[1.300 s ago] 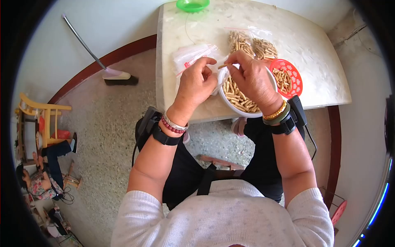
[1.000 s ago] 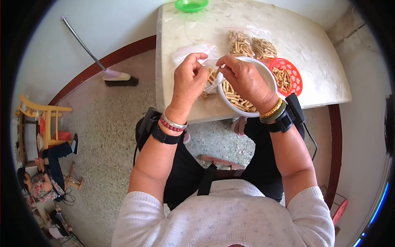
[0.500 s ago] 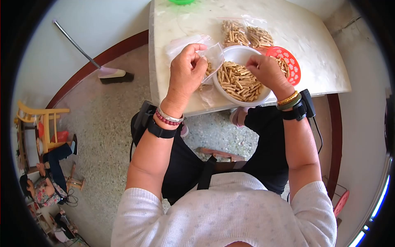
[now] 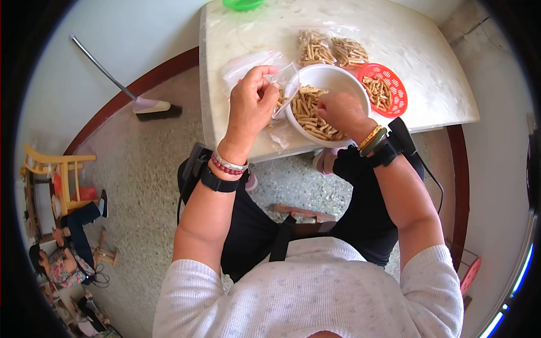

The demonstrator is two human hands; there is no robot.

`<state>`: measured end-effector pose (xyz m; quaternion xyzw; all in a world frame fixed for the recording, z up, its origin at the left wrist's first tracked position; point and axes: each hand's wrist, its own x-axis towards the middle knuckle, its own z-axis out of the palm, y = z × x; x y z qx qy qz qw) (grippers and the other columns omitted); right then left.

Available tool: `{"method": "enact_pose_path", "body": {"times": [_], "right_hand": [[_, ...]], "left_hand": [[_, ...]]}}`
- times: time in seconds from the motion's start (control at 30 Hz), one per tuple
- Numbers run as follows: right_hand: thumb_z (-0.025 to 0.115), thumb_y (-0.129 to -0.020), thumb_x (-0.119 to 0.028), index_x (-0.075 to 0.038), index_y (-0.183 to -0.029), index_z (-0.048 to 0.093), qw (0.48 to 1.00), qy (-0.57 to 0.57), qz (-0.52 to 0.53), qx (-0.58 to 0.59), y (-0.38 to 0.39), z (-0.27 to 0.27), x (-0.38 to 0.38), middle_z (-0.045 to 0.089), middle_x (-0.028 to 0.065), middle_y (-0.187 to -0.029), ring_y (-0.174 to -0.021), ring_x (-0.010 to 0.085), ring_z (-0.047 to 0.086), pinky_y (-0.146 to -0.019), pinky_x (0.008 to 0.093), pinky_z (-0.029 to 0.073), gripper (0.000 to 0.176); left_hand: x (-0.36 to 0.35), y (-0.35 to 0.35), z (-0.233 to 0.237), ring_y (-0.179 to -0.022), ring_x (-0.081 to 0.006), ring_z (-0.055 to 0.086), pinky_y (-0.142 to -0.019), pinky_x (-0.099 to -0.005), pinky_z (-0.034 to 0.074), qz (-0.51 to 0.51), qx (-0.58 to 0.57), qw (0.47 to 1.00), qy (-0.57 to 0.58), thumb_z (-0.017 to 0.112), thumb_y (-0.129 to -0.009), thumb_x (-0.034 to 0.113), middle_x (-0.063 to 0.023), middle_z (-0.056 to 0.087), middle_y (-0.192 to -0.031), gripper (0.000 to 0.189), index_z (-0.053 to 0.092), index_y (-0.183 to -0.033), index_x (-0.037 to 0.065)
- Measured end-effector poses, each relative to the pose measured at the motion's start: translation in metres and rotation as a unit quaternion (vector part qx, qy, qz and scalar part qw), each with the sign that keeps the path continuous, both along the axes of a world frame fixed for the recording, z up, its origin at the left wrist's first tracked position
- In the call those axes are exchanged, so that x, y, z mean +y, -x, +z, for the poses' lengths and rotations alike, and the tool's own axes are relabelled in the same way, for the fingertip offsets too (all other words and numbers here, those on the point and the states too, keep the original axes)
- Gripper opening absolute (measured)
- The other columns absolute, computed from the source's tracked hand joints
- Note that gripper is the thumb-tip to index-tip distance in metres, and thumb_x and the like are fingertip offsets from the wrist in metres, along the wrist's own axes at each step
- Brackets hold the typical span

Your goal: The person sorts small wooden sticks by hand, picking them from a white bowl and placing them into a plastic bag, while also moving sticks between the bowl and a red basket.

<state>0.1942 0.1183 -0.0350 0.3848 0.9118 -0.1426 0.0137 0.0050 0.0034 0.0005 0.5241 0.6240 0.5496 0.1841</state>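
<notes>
My left hand (image 4: 253, 107) pinches the rim of a clear plastic zip bag (image 4: 288, 79), which leans against the left side of a white bowl. Some short tan stick-like pieces show inside the bag. The white bowl (image 4: 360, 90) stands near the table's front edge, holding many of the same tan sticks (image 4: 309, 110). My right hand (image 4: 345, 115) is down in the bowl, over the right part of the pile, its fingers curled in; whether sticks are between them is hidden. Beside the bowl, a red slotted basket (image 4: 398, 93) holds more sticks.
Two filled clear bags (image 4: 332, 49) lie behind the bowl on the pale table (image 4: 253, 36). Flat empty bags (image 4: 239, 66) lie at left, a green dish (image 4: 243, 4) at the back. A broom (image 4: 152, 107) leans at the wall; another person (image 4: 62, 262) sits far left.
My right hand has moved down and left, from over the bowl's right rim into the bowl, uncovering the basket. My left hand still holds the bag in about the same place.
</notes>
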Motion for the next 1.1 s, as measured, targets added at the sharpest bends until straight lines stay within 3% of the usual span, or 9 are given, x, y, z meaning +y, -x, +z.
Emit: {"method": "enact_pose_path", "body": {"times": [0.1, 0.23, 0.27, 0.33, 0.37, 0.4, 0.43, 0.8, 1.1], "right_hand": [[0.061, -0.083, -0.025, -0.008, -0.085, 0.068, 0.999, -0.022, -0.024, 0.027, -0.003, 0.002, 0.005, 0.067, 0.0143, -0.078, -0.077, 0.0335, 0.064, -0.071, 0.0443, 0.049, 0.018], [0.064, -0.084, -0.020, -0.006, -0.089, 0.067, 0.988, -0.029, -0.066, 0.140, -0.015, 0.014, 0.014, 0.067, 0.0128, -0.078, -0.072, 0.0287, 0.065, -0.069, 0.0387, 0.051, 0.015], [0.064, -0.084, -0.020, -0.006, -0.089, 0.067, 0.988, -0.029, -0.064, 0.139, -0.017, 0.019, 0.015, 0.067, 0.0128, -0.078, -0.072, 0.0287, 0.065, -0.069, 0.0387, 0.051, 0.015], [0.066, -0.084, -0.013, -0.003, -0.091, 0.065, 0.959, 0.030, -0.043, 0.278, -0.021, 0.035, 0.010, 0.066, 0.0077, -0.076, -0.068, 0.0171, 0.062, -0.065, 0.0298, 0.050, 0.012], [0.066, -0.085, -0.007, -0.001, -0.093, 0.063, 0.948, 0.066, -0.041, 0.310, -0.022, 0.040, 0.007, 0.062, 0.0001, -0.077, -0.068, 0.0058, 0.054, -0.063, 0.0220, 0.046, 0.010], [0.066, -0.085, -0.007, -0.001, -0.093, 0.063, 0.948, 0.064, -0.040, 0.310, -0.022, 0.045, 0.005, 0.062, 0.0001, -0.077, -0.068, 0.0058, 0.054, -0.063, 0.0220, 0.046, 0.010], [0.066, -0.084, -0.007, -0.002, -0.093, 0.063, 0.937, 0.084, -0.040, 0.336, -0.021, 0.050, 0.002, 0.063, 0.0019, -0.077, -0.066, 0.0085, 0.055, -0.062, 0.0240, 0.046, 0.010], [0.068, -0.082, -0.003, -0.005, -0.089, 0.065, 0.893, 0.091, 0.011, 0.441, -0.005, 0.063, -0.018, 0.053, -0.0038, -0.067, -0.057, 0.0043, 0.043, -0.051, 0.0215, 0.036, 0.007], [0.066, -0.087, -0.007, -0.004, -0.094, 0.064, 0.892, 0.126, 0.020, 0.433, -0.003, 0.064, -0.025, 0.051, -0.0037, -0.071, -0.062, 0.0039, 0.043, -0.055, 0.0207, 0.038, 0.008]], "left_hand": [[-0.002, -0.002, 0.002, -0.058, -0.0011, 0.041, -0.054, -0.0188, 0.035, -0.005, -0.017, 1.000, 0.005, 0.057, -0.087, 0.001, 0.0053, 0.052, -0.062, 0.023, 0.062, -0.109, 0.000], [-0.005, -0.004, 0.005, -0.060, -0.0012, 0.044, -0.055, -0.0183, 0.037, -0.006, -0.018, 1.000, -0.012, 0.060, -0.088, 0.003, 0.0044, 0.053, -0.066, 0.021, 0.063, -0.109, 0.002], [-0.004, -0.004, 0.004, -0.066, -0.0048, 0.049, -0.060, -0.0206, 0.041, 0.006, 0.017, 0.999, -0.031, 0.062, -0.088, 0.005, 0.0015, 0.056, -0.073, 0.020, 0.064, -0.108, 0.004], [-0.002, -0.003, 0.004, -0.071, -0.0083, 0.055, -0.065, -0.0229, 0.045, 0.020, 0.051, 0.997, -0.052, 0.064, -0.087, 0.007, -0.0015, 0.060, -0.081, 0.019, 0.065, -0.107, 0.005], [-0.001, -0.002, 0.004, -0.081, -0.0146, 0.058, -0.072, -0.0272, 0.047, 0.022, 0.142, 0.984, -0.101, 0.065, -0.087, 0.008, -0.0051, 0.060, -0.091, 0.019, 0.065, -0.106, 0.006], [0.000, -0.001, 0.005, -0.091, -0.0208, 0.060, -0.079, -0.0315, 0.049, 0.024, 0.232, 0.961, -0.149, 0.066, -0.086, 0.010, -0.0087, 0.060, -0.101, 0.018, 0.066, -0.104, 0.006], [-0.001, -0.003, 0.004, -0.105, -0.0295, 0.057, -0.088, -0.0373, 0.047, 0.013, 0.220, 0.968, -0.120, 0.067, -0.086, 0.014, -0.0131, 0.058, -0.113, 0.017, 0.067, -0.102, 0.007], [-0.002, -0.007, 0.008, -0.117, -0.0316, 0.052, -0.097, -0.0403, 0.043, -0.026, 0.232, 0.963, -0.135, 0.065, -0.089, 0.023, -0.0165, 0.056, -0.123, 0.019, 0.068, -0.094, 0.005], [-0.002, -0.007, 0.006, -0.115, -0.0332, 0.054, -0.096, -0.0415, 0.044, -0.032, 0.233, 0.960, -0.148, 0.065, -0.089, 0.018, -0.0176, 0.058, -0.120, 0.017, 0.065, -0.087, 0.001]]}}
